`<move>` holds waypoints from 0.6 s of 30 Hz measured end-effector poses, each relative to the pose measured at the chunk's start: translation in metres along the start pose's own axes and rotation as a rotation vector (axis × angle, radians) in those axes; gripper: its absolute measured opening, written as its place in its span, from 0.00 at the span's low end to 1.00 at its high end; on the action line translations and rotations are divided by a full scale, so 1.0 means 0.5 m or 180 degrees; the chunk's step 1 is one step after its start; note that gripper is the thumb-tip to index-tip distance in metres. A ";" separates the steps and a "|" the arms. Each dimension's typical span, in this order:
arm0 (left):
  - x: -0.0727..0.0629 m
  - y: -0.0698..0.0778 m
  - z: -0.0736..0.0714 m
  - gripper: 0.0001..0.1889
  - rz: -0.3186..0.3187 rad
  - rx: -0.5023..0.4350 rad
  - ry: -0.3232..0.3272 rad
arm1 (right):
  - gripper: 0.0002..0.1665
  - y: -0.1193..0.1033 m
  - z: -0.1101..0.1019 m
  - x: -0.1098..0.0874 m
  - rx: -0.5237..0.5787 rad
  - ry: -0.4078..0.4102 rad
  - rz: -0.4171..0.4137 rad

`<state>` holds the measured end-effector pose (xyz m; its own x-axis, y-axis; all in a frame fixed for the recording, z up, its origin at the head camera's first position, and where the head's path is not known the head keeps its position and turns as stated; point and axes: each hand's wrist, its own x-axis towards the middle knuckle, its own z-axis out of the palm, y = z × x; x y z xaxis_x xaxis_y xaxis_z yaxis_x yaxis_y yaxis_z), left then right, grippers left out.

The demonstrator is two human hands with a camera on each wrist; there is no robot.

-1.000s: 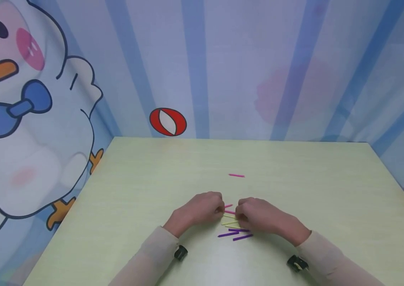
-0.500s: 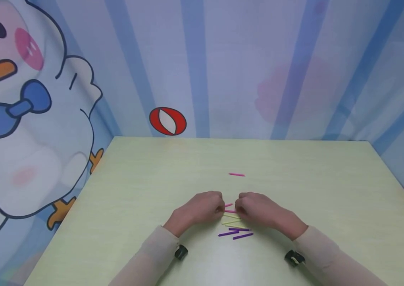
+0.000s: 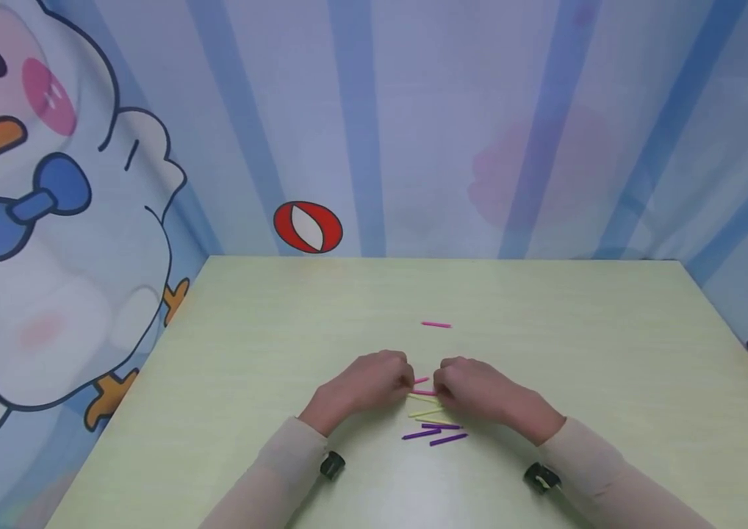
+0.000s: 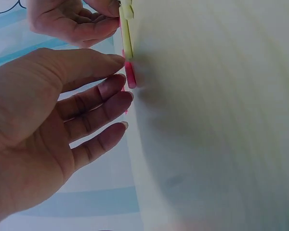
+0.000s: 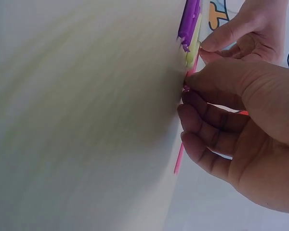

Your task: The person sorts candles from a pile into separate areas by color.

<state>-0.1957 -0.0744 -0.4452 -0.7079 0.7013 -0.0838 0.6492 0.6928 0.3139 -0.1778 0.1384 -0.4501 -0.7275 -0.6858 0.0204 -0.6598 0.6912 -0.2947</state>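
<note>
In the head view, my left hand (image 3: pixel 374 378) and right hand (image 3: pixel 483 389) face each other low over the table. Between them lies a thin pink stick (image 3: pixel 423 392). Its left end is at my left thumb and finger, which appear to pinch it in the left wrist view (image 4: pixel 130 77). At its other end, the right wrist view has my right thumb and forefinger pinching the tip. Another pink stick (image 3: pixel 421 380) shows just beyond, beside the left fingers. Nearer to me are several yellow sticks (image 3: pixel 428 413), then purple sticks (image 3: pixel 448 439), loosely crossed.
A lone pink stick (image 3: pixel 436 324) lies farther back on the pale green table (image 3: pixel 268 316). Printed cloth (image 3: pixel 427 147) with stripes and a cartoon bird stands along the back and sides. Dark devices (image 3: pixel 541 477) sit at both wrists.
My right hand has shifted slightly back and left toward the pink stick's end, uncovering more of the yellow and purple sticks. The left hand has stayed nearly still.
</note>
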 end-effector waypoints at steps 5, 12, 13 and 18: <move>0.001 0.001 -0.003 0.07 -0.0046 0.0025 0.0049 | 0.09 -0.002 0.000 -0.001 0.0033 0.0003 0.0018; 0.011 0.004 -0.005 0.07 -0.0179 0.0115 -0.0001 | 0.09 -0.005 -0.003 -0.003 0.0029 0.0006 0.0038; 0.013 0.004 -0.006 0.07 -0.0213 0.0120 -0.0022 | 0.09 -0.004 -0.003 -0.003 0.0025 0.0004 0.0043; 0.020 0.004 -0.007 0.06 -0.0291 0.0117 -0.0069 | 0.08 -0.001 -0.003 -0.004 0.0026 -0.0016 0.0077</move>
<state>-0.2024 -0.0668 -0.4421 -0.7586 0.6382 -0.1312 0.5923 0.7594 0.2692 -0.1763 0.1400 -0.4488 -0.7423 -0.6700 0.0083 -0.6405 0.7058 -0.3028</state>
